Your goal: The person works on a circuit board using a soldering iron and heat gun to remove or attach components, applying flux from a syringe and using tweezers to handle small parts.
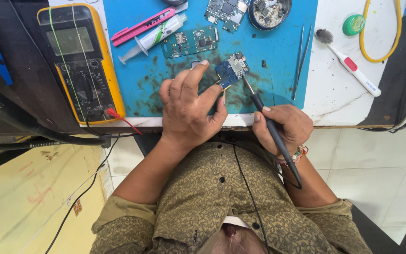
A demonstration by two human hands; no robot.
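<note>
Blue work mat [278, 51] stained dark at centre, spread across a white bench top [334, 94]; yellow multimeter [78, 61] off to the left, green circuit board [190, 41] and a syringe of paste [153, 36] further back, tweezers [301, 61] and a white brush [351, 63] to the right; left hand [189, 106] pinched shut on a small blue circuit board [231, 69], thumb and forefinger clamped at its lower left corner, board lifted just off the mat and tilted on the diagonal; right hand [283, 127] closed around the black soldering iron [271, 124], long axis running up and left from the fist, cable trailing down toward the chest; iron tip touching or just beside the board's right edge, exact contact too small to tell; right hand nearer the joint, left hand merely steadying; board itself squarish, a silver shield and small parts on top.
</note>
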